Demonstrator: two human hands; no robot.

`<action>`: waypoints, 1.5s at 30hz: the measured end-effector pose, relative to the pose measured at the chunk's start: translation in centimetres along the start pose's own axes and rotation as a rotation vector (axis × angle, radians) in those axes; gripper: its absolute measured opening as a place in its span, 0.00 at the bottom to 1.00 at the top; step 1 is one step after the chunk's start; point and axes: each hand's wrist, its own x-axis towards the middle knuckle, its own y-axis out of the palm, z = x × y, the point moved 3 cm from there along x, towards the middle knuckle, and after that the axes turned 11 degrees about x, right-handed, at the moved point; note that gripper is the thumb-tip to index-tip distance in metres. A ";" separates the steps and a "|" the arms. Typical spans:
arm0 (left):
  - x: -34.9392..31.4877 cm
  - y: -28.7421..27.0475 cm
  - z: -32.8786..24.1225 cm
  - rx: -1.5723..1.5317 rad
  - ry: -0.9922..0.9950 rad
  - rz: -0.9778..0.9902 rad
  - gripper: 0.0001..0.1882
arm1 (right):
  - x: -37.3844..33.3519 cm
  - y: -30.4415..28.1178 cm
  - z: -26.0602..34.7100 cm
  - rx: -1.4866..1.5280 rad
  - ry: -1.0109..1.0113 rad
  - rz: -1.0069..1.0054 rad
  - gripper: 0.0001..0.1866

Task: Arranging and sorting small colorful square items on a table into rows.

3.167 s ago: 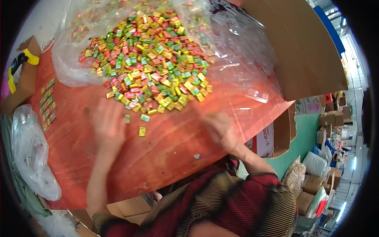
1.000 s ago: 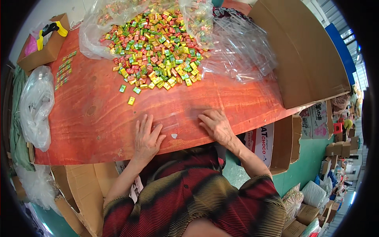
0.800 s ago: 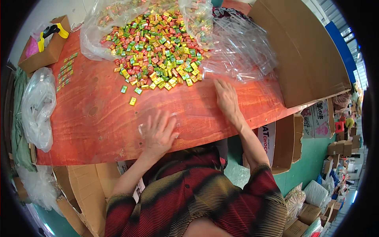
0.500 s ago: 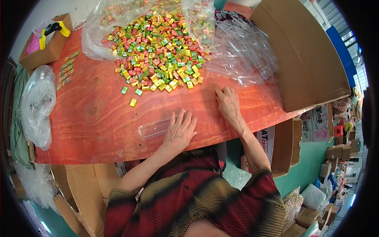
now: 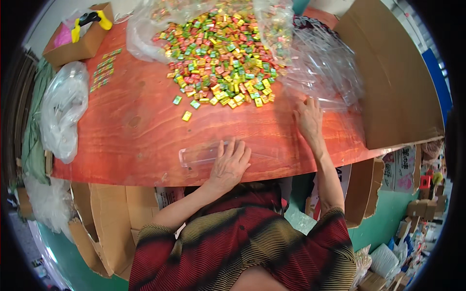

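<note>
1. Left hand [image 5: 229,162] lies flat, fingers spread, on a clear plastic tray [image 5: 200,154] near the front edge of the orange desk [image 5: 131,140].
2. Right hand [image 5: 308,118] rests palm down on the desk, touching the edge of a heap of clear plastic trays [image 5: 324,72].
3. Pile of coloured wrapped candies [image 5: 218,63] lies beyond both hands.
4. Cardboard box [image 5: 80,41] stands at the far left corner.

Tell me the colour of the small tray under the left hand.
Clear, colourless plastic tray; the orange-red wooden tabletop shows through it. Head view shows it best.
</note>
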 end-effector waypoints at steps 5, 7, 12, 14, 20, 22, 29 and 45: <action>-0.1 0.1 0.1 -0.071 0.020 -0.030 0.21 | -0.2 0.3 -0.8 0.137 -0.078 0.071 0.16; -0.3 0.2 0.2 -0.087 0.028 -0.042 0.20 | 0.5 1.0 -1.9 0.262 -0.071 -0.036 0.21; -0.5 0.0 0.4 -0.070 0.001 -0.051 0.17 | 1.4 0.6 -0.7 0.021 0.039 -0.022 0.29; -0.4 0.1 0.3 -0.079 0.012 -0.054 0.17 | 1.4 0.5 -0.7 -0.008 0.132 0.077 0.28; -0.4 0.0 0.4 -0.082 0.001 -0.056 0.17 | -0.3 -0.1 -0.3 0.057 -0.110 -0.043 0.29; -0.3 0.0 0.2 -0.091 0.004 -0.057 0.16 | -1.4 0.7 -0.6 0.110 -0.091 0.005 0.28; -0.1 0.4 1.3 -0.040 0.010 -0.075 0.13 | -4.5 -1.4 2.4 0.132 -0.239 0.003 0.17; -4.0 -1.8 4.6 0.030 -0.199 0.070 0.28 | -8.5 -0.3 8.7 0.228 -0.181 0.356 0.35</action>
